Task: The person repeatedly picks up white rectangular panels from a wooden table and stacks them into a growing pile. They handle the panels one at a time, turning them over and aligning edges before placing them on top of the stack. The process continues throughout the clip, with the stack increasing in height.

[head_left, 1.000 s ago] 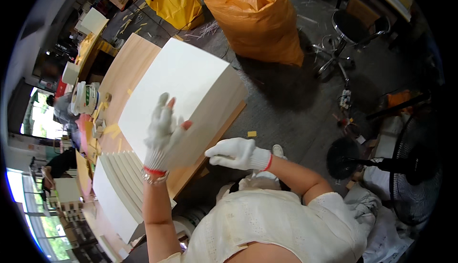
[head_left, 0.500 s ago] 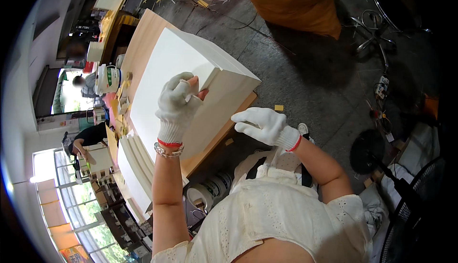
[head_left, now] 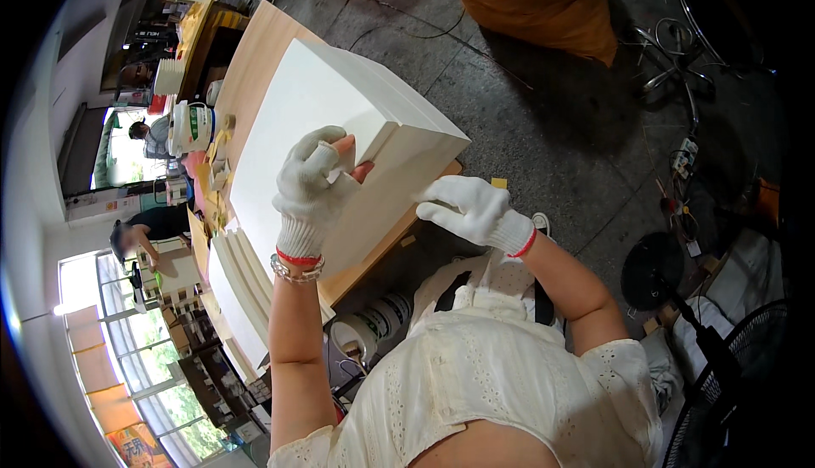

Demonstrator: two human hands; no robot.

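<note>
Right, there we had the left hand at the big stack of white panels, glove on, bare thumb and forefinger poking out at the tips. We saw that finger and thumb bracket the edge of the top white panel in a close pinch, finger above, thumb at the side, while the other fingers curled over the face. The stack itself sat on the wood-toned table, near the side toward the wearer, its corner pointing out over the floor.

Across from it we had the right hand, gloved as well, fingers together and thumb parted from them by a narrow gap, with nothing that we could see between. Its tips lay over the lower side of the stack in our view; whether they touched it, we could not tell.

Just beside the left wrist we spotted the smaller pile of white panels, layered edge over edge. Below the table stood a white bucket, and out on the dark floor we picked up a yellow scrap and, farther off, a bulging orange sack. Away to the left, we caught a co-worker in a dark top, bent over a pale board.
</note>
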